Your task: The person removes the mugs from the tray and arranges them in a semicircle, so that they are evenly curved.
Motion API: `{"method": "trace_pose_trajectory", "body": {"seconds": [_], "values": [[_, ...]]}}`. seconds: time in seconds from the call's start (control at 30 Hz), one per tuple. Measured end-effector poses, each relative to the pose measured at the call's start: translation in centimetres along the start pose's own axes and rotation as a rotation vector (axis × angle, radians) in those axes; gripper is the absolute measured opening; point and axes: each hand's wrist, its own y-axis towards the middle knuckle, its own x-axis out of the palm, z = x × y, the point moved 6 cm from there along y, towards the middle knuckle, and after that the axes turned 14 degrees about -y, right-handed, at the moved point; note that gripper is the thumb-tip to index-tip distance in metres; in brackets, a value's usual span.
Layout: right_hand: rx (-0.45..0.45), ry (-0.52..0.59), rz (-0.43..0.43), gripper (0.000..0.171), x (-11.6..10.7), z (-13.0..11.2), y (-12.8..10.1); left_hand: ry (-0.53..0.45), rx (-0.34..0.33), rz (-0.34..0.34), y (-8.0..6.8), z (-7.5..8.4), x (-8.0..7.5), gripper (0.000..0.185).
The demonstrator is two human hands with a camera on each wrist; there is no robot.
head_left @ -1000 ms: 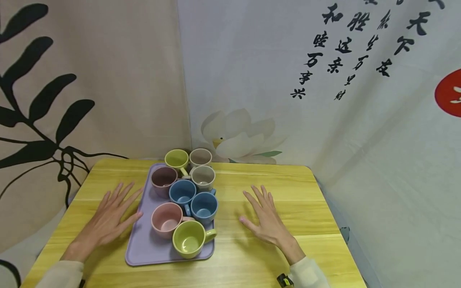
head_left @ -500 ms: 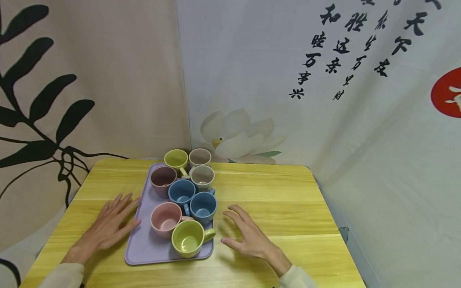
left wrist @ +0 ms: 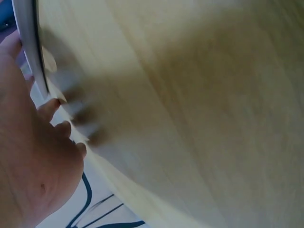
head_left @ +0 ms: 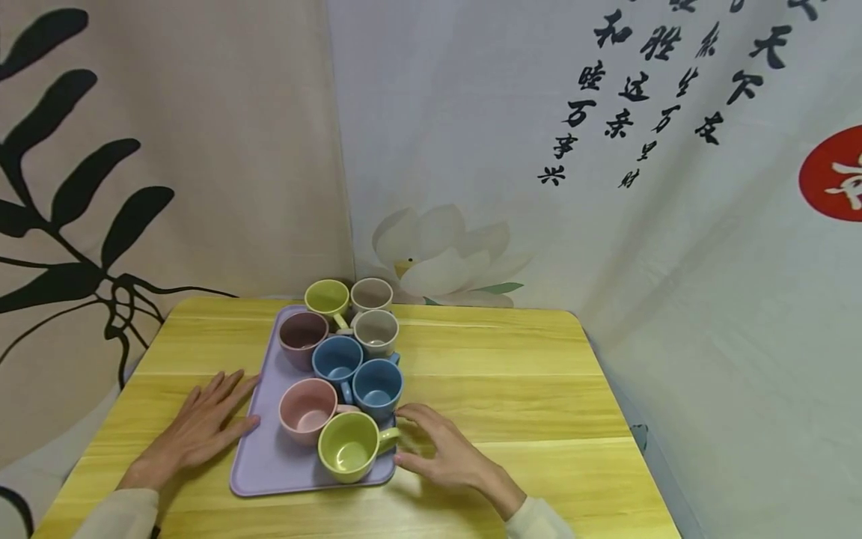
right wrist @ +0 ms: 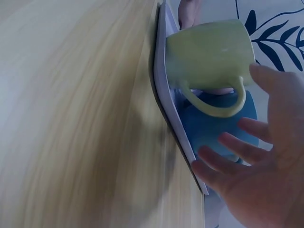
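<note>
Lilac low-rimmed tray, glossy lime mug aboard, left hand, right hand, fingers spread

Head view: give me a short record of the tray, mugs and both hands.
Tray: purple, on the wooden table
Count: eight upright; two green mugs, two blue mugs, two gray mugs, one pink mug, one plum mug
Left hand: fingers spread, at tray's left edge
Right hand: holding nothing, beside tray's right edge; contact unclear
Front green handle: toward right hand
</note>
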Motion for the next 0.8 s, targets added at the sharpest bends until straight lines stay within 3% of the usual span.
{"method": "trace_pose_trajectory", "body": {"seconds": [0.37,0.8], "values": [[-0.053,0.144,-0.049,0.044,0.8,-0.7,0.8,-0.062,0.006,0.001,0.0,-0.3,0.2,0.078],[-0.054,0.170,-0.058,0.024,0.8,-0.8,1.8,-0.111,0.001,-0.003,0.1,-0.5,0.5,0.079]]}}
